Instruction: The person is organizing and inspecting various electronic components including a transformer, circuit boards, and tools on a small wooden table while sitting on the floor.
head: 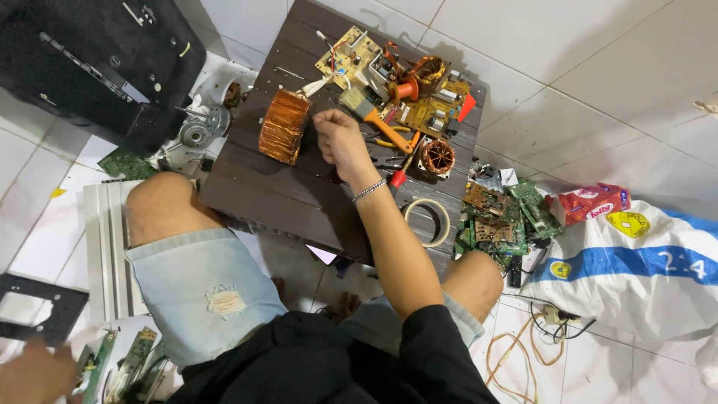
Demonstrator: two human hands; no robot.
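My right hand (pixel 338 141) rests on the dark wooden low table (pixel 299 194), fingers curled into a loose fist with nothing visible in it, and a metal bracelet on the wrist. It sits just right of a large copper-wound toroid coil (pixel 284 126) lying on its side. An orange-handled brush (pixel 374 116) lies just beyond the hand. My left hand (pixel 31 374) is down at the bottom left corner on the floor, blurred, next to green circuit boards (pixel 101 363) and a black flat frame (pixel 37 310). Its grip cannot be made out.
Circuit boards (pixel 351 56), a smaller copper coil (pixel 437 157), screwdrivers and a roll of tape (pixel 428 222) crowd the table's far and right side. A black device casing (pixel 90 60) lies at upper left. Scrap boards (pixel 497 213), a white sack (pixel 636 262) and cables (pixel 523 348) lie at right.
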